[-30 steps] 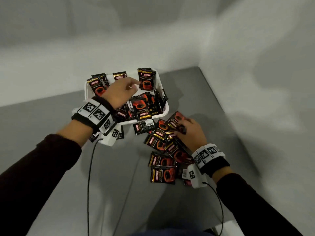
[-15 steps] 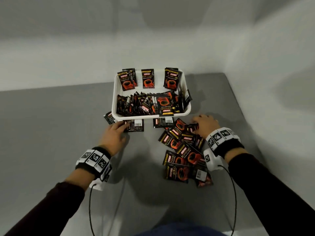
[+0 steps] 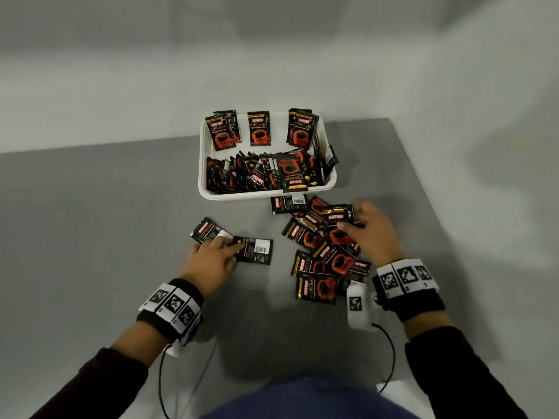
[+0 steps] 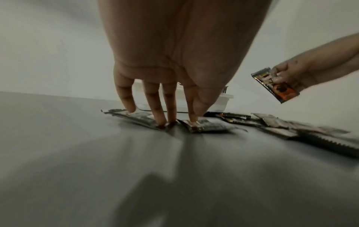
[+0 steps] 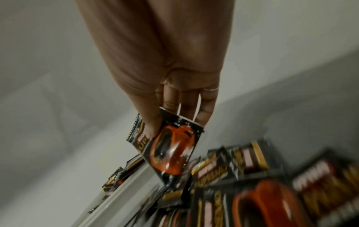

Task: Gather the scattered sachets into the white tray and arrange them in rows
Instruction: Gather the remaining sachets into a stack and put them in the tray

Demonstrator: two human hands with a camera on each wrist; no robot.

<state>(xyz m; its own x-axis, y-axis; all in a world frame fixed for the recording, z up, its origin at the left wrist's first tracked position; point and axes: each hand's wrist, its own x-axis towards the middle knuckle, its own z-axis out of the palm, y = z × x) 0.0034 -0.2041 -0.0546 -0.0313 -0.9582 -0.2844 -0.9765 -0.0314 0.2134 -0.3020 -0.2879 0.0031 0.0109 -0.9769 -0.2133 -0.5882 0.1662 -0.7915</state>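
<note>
Left hand spread flat, fingertips pressing two coffee sachets onto the grey counter, grip released. Right hand grasping one lifted coffee sachet between thumb and fingers, above the scattered pile at near right. White tray just beyond, holding upright sachets along its far wall and a packed near row.

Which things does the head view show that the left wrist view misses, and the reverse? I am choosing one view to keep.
Head only: the sachets standing inside the white tray, along its far and near walls. Left wrist only: the left hand with straight fingertips pressing two sachets flat on the table, and clear air under the lifted sachet. Both: the right hand pinching that sachet, and the loose pile.
</note>
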